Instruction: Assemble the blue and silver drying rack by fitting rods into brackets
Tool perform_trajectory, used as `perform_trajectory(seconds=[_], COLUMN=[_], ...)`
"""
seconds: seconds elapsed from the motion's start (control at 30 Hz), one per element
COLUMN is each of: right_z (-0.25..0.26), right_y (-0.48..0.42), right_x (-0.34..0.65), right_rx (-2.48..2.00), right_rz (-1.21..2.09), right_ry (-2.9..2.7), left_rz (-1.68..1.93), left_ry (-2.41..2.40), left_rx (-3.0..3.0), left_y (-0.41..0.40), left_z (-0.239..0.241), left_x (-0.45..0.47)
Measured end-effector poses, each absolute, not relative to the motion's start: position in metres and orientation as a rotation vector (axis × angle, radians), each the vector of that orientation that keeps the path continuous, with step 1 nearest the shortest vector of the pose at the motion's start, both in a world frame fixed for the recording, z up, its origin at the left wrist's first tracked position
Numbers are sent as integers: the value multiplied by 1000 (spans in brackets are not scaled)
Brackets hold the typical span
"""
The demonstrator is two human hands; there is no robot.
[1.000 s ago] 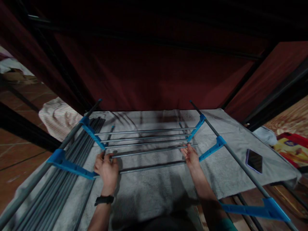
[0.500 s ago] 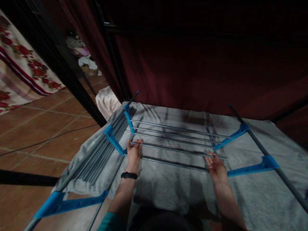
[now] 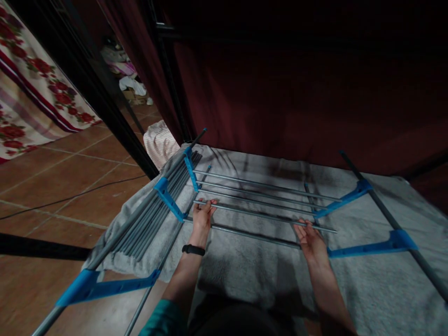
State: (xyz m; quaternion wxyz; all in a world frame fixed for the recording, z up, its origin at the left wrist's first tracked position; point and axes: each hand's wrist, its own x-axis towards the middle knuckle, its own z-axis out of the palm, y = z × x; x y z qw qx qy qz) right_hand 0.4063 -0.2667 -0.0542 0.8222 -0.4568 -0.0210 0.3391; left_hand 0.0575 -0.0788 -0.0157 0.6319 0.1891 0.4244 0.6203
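Note:
A loose grey metal rod (image 3: 255, 213) lies across both my hands, held near its two ends. My left hand (image 3: 203, 214), with a black band on the wrist, pinches its left end. My right hand (image 3: 308, 235) has its fingers closed on the rod near the right end, which sticks out past them. Around the hands stands a rack frame of grey tubes with blue plastic brackets (image 3: 170, 199) on the left and more blue brackets (image 3: 373, 245) on the right. Several crossbars (image 3: 262, 183) span the far brackets, and one crossbar (image 3: 255, 236) runs below the held rod.
A bundle of grey rods (image 3: 154, 212) lies on the left of the grey blanket (image 3: 241, 275). Behind hangs a dark red curtain (image 3: 280, 102). Black posts (image 3: 101, 112), a tiled floor (image 3: 70, 186) and a cable (image 3: 87, 192) are on the left.
The view has shifted slightly. Both hands keep hold of the rod, whose left end has slid a little to the right, past the near left bracket.

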Motion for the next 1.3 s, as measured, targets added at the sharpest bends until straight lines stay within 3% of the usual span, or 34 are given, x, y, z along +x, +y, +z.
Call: perform_trajectory(seconds=[0.23, 0.73, 1.07, 1.3], right_z=[-54, -50, -50, -50], right_y=[-268, -269, -267, -265], right_x=[408, 406, 406, 407], right_rx=[-986, -1019, -1017, -1032], right_rz=[722, 710, 709, 712], right_ry=[-88, -87, -76, -28], left_rz=[1585, 1121, 696, 578], left_ry=[1360, 1922, 1224, 1149], left_rx=[756, 1997, 2644, 2715], left_y=[-72, -95, -97, -99], left_z=[-31, -24, -23, -17], left_x=[53, 50, 66, 72])
